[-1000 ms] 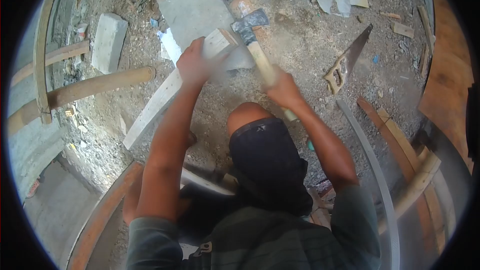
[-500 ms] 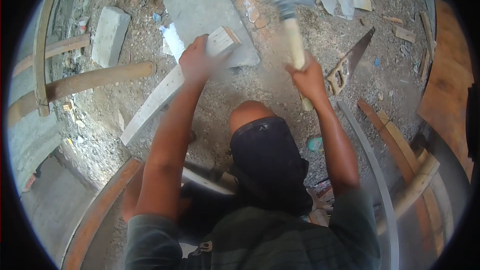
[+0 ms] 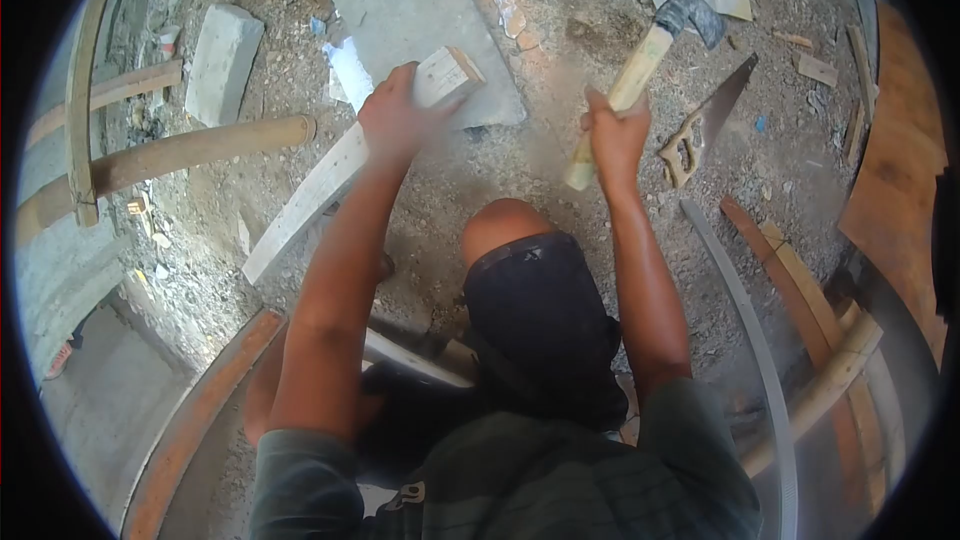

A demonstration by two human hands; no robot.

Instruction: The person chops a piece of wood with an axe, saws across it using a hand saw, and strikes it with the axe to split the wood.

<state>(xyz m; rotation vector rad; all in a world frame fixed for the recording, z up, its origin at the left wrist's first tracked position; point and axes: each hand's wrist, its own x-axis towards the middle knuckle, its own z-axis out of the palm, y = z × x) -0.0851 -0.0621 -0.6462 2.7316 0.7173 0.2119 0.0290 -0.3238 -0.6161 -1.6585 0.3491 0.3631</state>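
Observation:
My left hand (image 3: 390, 122) is wrapped round a pale wooden board (image 3: 305, 205) near its upper end; part of the fingers is blurred. That end lies over a flat grey concrete slab (image 3: 405, 5), and the board slants down toward the lower left. In my right hand (image 3: 618, 140) is a hatchet (image 3: 642, 68), gripped by its light wooden handle. Its dark metal head points up and to the right, apart from the board. A handsaw (image 3: 725, 100) with a wooden handle lies on the ground to the right of this hand.
A concrete block (image 3: 222, 65) and a bamboo pole (image 3: 170, 165) lie on the left. At the right are a long grey metal strip (image 3: 745, 310), several wooden pieces and a brown sheet (image 3: 895, 160). Scraps of wood and paper litter the gravelly ground (image 3: 560, 155). My bent knee (image 3: 510, 225) is below.
The hatchet has swung to the right and tilted, its head now farther from the board. My right hand has shifted slightly. My left hand and the board have stayed nearly in place.

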